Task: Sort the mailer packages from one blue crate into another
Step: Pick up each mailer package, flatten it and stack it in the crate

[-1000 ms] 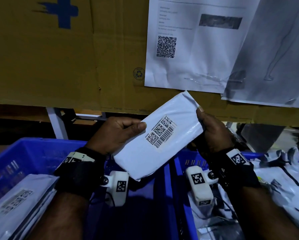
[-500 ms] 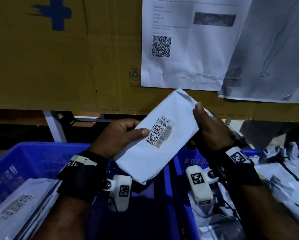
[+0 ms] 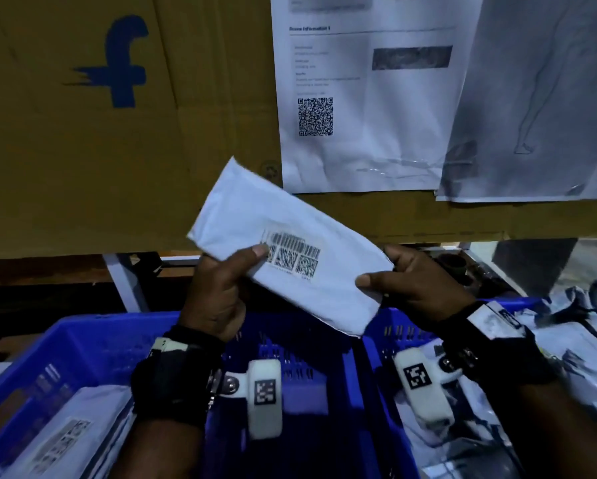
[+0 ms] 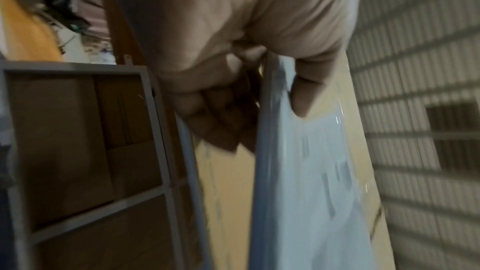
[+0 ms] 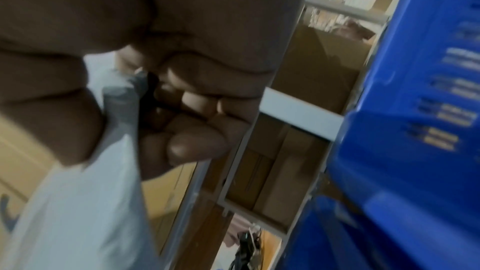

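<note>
Head view: both hands are holding one white mailer [image 3: 283, 247] up over the gap between the left blue crate [image 3: 82, 344] and the right blue crate [image 3: 383, 337], left hand [image 3: 217, 292] pinching its lower-left edge thumb-on-label, right hand [image 3: 418, 288] pinching the right end, so label-checking looks like the step in hand. Left wrist view: thumb [image 4: 306, 93] is pressing the face, fingers curling behind. Right wrist view: fingers [image 5: 197, 143] are curling behind the mailer's corner, blurry; next likely calls for one hand letting go and lowering it into the left crate beside the sorted mailers [image 3: 65, 437].
</note>
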Available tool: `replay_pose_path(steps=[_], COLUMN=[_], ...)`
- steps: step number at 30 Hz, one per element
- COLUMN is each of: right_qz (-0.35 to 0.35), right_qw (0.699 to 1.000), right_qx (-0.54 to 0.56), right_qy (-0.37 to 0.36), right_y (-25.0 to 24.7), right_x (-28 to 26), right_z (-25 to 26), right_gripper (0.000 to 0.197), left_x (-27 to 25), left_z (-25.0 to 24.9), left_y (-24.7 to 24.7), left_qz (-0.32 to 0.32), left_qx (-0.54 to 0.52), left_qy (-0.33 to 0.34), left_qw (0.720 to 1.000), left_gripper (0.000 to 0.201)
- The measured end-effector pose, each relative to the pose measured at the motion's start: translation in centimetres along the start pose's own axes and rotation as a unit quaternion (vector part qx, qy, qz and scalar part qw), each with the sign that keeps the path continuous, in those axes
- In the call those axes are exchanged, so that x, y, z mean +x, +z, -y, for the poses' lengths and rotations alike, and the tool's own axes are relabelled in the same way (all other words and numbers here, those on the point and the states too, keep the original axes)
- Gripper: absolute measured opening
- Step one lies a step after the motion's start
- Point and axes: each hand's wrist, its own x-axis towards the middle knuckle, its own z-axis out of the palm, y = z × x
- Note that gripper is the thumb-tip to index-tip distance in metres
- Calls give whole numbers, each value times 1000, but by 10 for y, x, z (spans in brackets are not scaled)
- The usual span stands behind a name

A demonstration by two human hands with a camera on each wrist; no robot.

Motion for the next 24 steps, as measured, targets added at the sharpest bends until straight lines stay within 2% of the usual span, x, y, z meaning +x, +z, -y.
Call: replay_pose_path(steps=[3, 7, 11, 15, 18, 20, 21, 24], right_qz=[-22, -56, -103, -171, -197, -181, -163, -86], right_qw=[1000, 995, 986, 972, 960, 960, 963, 979], right_qx=[13, 64, 103, 114, 161, 185, 192, 175], right_qy=[-9, -51, -77, -112, -119, -109, -98, -65], right_y=[-6, -8, -7, -14, -17, -15, -14, -1], right_x=[1, 2, 3, 8, 11, 12, 12, 8], right_z=[3, 9, 13, 12, 11, 12, 12, 7], right_gripper=[38, 49, 53, 37, 58, 82, 84, 70], left_x=[6, 9, 6, 0, -2, -2, -2, -2], left_z=[-8, -11, -13, -10, -6, -7, -8, -11], left_y=[-12, -21, -26, -34, -30, -28, -28, -28], left_qz=[-41, -36, 29, 120, 171, 171, 165, 154], left_qx=[-11, 26, 68, 146, 152, 145, 136, 103], left_qy=[18, -4, -47, -122, -140, -125, -115, -94], left_qw=[999, 999, 996, 974, 963, 966, 970, 978], left_gripper=[46, 35, 50, 55, 62, 61, 60, 60])
